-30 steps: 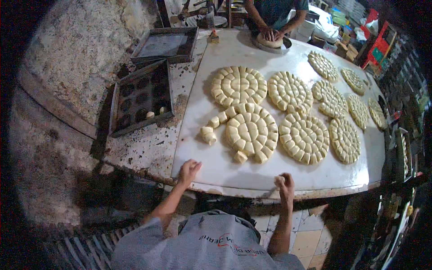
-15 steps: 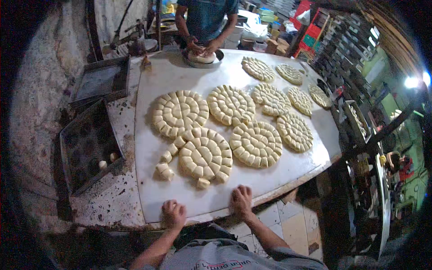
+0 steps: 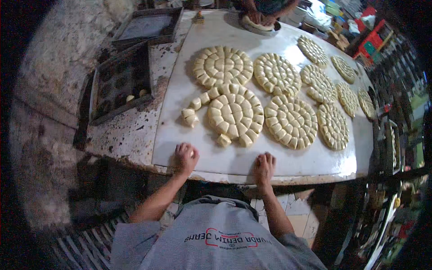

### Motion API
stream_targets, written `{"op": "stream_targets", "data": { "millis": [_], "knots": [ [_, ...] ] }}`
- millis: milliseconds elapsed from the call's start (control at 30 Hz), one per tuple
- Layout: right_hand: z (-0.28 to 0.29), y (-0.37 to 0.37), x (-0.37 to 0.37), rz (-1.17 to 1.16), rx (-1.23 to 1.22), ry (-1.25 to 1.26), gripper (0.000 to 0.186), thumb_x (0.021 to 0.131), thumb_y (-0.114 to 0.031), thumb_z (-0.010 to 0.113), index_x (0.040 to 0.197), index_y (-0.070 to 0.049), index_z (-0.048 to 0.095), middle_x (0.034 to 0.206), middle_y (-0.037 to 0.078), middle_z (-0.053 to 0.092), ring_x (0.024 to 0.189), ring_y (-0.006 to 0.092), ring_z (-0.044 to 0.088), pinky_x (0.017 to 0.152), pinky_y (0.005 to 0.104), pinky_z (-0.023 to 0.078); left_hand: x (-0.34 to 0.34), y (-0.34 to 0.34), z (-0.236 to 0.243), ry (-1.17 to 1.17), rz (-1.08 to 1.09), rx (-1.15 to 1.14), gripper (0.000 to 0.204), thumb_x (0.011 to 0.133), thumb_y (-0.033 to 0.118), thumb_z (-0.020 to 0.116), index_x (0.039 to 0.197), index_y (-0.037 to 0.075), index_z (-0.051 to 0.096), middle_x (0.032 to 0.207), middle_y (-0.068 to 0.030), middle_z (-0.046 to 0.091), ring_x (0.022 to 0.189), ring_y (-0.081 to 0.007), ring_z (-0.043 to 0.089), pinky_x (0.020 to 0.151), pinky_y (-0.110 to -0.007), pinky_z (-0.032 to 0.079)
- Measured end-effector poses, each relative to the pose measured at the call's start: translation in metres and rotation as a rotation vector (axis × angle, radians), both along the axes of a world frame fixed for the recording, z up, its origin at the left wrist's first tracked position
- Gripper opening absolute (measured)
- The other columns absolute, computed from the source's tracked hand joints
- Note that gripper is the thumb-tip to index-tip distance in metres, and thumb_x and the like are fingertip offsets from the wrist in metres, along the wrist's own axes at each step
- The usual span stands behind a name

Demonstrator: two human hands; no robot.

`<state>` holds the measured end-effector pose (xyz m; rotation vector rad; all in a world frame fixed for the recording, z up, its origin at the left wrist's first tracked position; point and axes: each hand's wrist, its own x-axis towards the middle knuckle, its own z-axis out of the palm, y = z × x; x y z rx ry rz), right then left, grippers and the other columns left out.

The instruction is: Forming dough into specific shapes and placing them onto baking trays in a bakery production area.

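My left hand [image 3: 186, 158] rests near the front edge of the white tabletop, its fingers curled down and inward. To its right my right hand [image 3: 264, 168] is curled in the same way, over the same edge. What lies under either palm is hidden. Just beyond them is a round of cut dough [image 3: 235, 112], scored into small blocks in rings. A loose dough piece [image 3: 224, 140] sits at its near side. A short chain of dough pieces [image 3: 191, 118] trails off its left side, nearest to my left hand.
Several more cut dough rounds [image 3: 291, 121] cover the table's middle and right. At left lies a dark metal tray [image 3: 121, 81] with dough balls [image 3: 130, 97]; another tray [image 3: 148, 27] is behind it. Across the table a person's hands [image 3: 261, 19] press dough in a round pan [image 3: 265, 29].
My view has tilted down and turned, so the table and dough rounds sit higher and farther right. Both hands stay curled near the front edge. The dough rounds look unchanged.
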<state>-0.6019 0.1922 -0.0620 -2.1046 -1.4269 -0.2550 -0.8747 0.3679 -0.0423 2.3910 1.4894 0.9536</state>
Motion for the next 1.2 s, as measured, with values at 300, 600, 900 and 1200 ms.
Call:
{"op": "stream_targets", "data": {
  "millis": [300,600,900,1200],
  "knots": [
    [0.035,0.045,0.025,-0.24,-0.059,0.073,0.016,0.07,-0.008,0.058,0.084,-0.001,0.055,0.092,0.015,0.052,0.092,0.0339,0.045,0.081,0.0436,0.035,-0.012,0.058,-0.026,-0.184,0.282,-0.032,0.006,0.064,0.004,0.057,0.063,0.005,0.051,0.067,-0.0145,0.05,0.069,-0.0339,0.049,0.064,-0.043,0.039],
    [0.017,-0.037,0.01,0.155,-0.235,-0.187,0.022,0.077,-0.015,0.056,0.097,-0.005,0.055,0.096,0.014,0.053,0.095,0.0332,0.046,0.084,0.045,0.036,-0.09,-0.028,0.006,-0.005,-0.19,-0.015,0.014,0.064,0.011,0.065,0.074,0.008,0.057,0.083,-0.01,0.05,0.083,-0.03,0.05,0.075,-0.042,0.04],
    [0.035,0.015,-0.015,-0.353,-0.278,-0.303,0.024,0.075,-0.012,0.053,0.094,0.002,0.055,0.098,0.017,0.052,0.095,0.0347,0.046,0.085,0.0469,0.033,-0.045,0.027,0.015,0.242,-0.193,-0.362,0.038,0.07,0.015,0.056,0.102,-0.004,0.049,0.105,-0.0217,0.048,0.099,-0.0363,0.045,0.085,-0.047,0.038],
    [0.097,0.054,-0.093,-0.184,-0.145,1.306,0.043,0.073,-0.021,0.06,0.11,0.001,0.052,0.1,0.02,0.056,0.085,0.0307,0.054,0.076,0.0345,0.045,-0.243,0.212,0.11,-0.459,-0.514,-0.636,0.032,0.071,0.017,0.07,0.097,0.006,0.056,0.09,-0.0062,0.058,0.086,-0.0154,0.054,0.076,-0.031,0.045]
  ]
}}
